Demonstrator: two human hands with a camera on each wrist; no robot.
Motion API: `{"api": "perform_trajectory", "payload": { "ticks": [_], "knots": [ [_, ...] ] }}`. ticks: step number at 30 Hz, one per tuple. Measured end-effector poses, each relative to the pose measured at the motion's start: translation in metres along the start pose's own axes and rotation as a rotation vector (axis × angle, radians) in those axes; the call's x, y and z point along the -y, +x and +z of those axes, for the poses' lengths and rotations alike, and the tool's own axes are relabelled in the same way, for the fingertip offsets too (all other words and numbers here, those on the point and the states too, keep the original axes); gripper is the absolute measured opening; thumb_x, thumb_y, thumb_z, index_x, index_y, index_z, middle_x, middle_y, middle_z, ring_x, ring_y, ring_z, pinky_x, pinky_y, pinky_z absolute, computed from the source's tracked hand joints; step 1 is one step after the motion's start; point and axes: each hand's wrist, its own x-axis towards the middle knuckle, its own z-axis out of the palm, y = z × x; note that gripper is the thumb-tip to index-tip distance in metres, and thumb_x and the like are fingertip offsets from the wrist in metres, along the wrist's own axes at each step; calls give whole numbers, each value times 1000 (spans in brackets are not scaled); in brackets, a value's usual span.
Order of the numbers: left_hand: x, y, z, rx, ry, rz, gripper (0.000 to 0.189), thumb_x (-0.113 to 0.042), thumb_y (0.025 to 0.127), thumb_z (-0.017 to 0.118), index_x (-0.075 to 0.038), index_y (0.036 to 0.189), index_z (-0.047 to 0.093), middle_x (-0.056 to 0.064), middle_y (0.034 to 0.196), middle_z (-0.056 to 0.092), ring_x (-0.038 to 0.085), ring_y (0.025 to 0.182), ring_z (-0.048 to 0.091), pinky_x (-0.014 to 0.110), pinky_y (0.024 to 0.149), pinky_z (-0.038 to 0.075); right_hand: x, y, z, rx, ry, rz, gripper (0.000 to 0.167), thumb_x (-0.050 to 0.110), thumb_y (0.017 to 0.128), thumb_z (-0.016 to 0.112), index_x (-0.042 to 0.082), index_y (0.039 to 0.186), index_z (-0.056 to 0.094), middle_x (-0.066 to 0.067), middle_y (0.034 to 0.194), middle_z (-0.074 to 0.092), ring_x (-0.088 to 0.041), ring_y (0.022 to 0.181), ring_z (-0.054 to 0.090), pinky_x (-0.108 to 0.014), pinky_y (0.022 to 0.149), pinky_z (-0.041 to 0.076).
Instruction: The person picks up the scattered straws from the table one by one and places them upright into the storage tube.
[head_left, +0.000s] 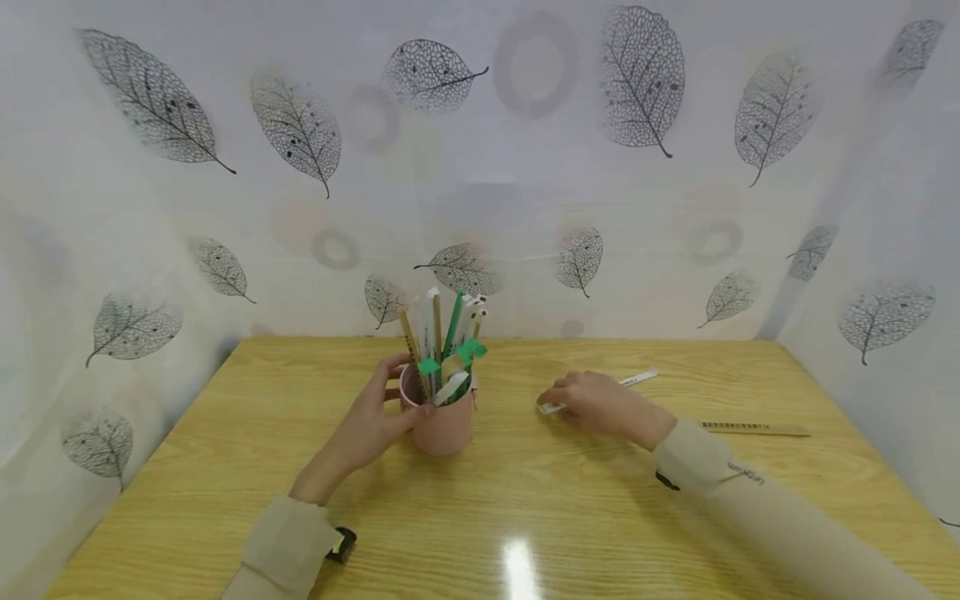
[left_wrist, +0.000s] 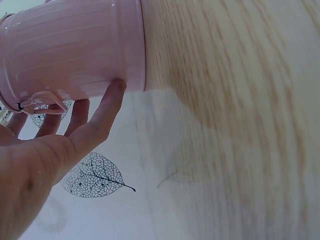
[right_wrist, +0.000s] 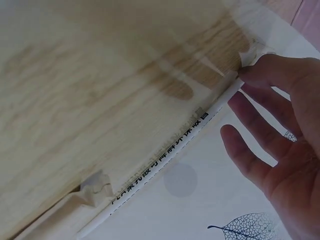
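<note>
In the head view, a pink pail [head_left: 442, 433] stands upright on the table and holds several wrapped straws [head_left: 437, 321], some brown, some white, one green. My left hand [head_left: 370, 423] grips the pail from its left side, thumb at the front and fingers behind. The left wrist view shows the pail [left_wrist: 75, 50] with a fingertip near its base and a small handle beside the fingers. To the right, my right hand [head_left: 600, 406] pinches the near left end of a white paper-wrapped straw [head_left: 639, 377]. Dark printing runs along this straw [right_wrist: 160, 162] in the right wrist view.
A brown wrapped straw [head_left: 757, 429] lies on the wooden table [head_left: 420, 533], right of my right hand. Green paper bits [head_left: 472, 350] stick out over the pail's rim. A leaf-patterned backdrop [head_left: 510, 208] closes off the back and sides.
</note>
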Motion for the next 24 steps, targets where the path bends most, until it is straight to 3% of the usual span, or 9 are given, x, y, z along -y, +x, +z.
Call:
{"api": "perform_trajectory", "payload": {
  "ticks": [7, 11, 18, 24],
  "knots": [
    [0, -1, 1, 14, -2, 8, 73, -36, 97, 70, -25, 156, 29, 20, 152, 42, 48, 133, 52, 52, 96, 57, 1, -1, 3, -38, -5, -50, 34, -2, 85, 77, 11, 116, 76, -4, 95, 76, -19, 82, 71, -31, 74, 61],
    [0, 0, 1, 13, -3, 7, 73, -36, 96, 70, -25, 156, 29, 19, 152, 42, 47, 133, 52, 52, 96, 57, 1, -4, 4, -60, -45, -93, 43, -5, 83, 77, 16, 120, 75, 0, 88, 71, -15, 76, 65, -24, 64, 56],
    [-1, 0, 1, 8, 5, 12, 74, -35, 96, 70, -23, 156, 29, 21, 151, 42, 47, 132, 53, 52, 96, 57, -2, -5, -1, -239, -109, -189, 37, -7, 78, 77, 13, 110, 77, 0, 88, 67, -11, 75, 61, -18, 59, 52],
    [-1, 0, 1, -7, 16, 9, 73, -34, 96, 71, -22, 155, 31, 21, 150, 43, 47, 131, 55, 52, 97, 57, -5, 1, -18, -425, -88, -213, 34, -11, 76, 74, 8, 104, 76, -2, 89, 69, -12, 74, 64, -19, 57, 51]
  ]
}}
